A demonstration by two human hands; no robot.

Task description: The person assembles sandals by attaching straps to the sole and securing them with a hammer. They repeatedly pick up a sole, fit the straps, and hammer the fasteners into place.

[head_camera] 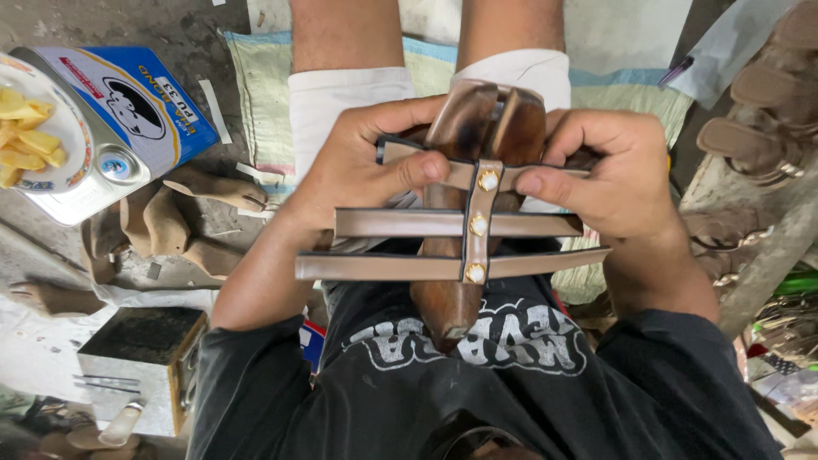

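Left hand (358, 166): I close it on the top strap's left end, thumb pressing it flat to the last (464, 213).
Right hand (609, 166): closed likewise on the right end, so the upper (452, 223) sits centred.
Last: on my lap, toe towards me.
Tin (128, 119): rectangular, blue and white label, far left on the floor.

I hold a wooden last (456, 255) over my lap, toe toward my chest. My left hand (358, 166) grips its left side, thumb pressing the top strap (443, 175); my right hand (609, 170) pinches that strap just right of the last. Two more straps (409, 223) cross the last below, joined by a studded centre strip (477, 223). Left of the last lie spare lasts (162, 221), a blue tin (128, 119) and a plate of fries (34, 128).
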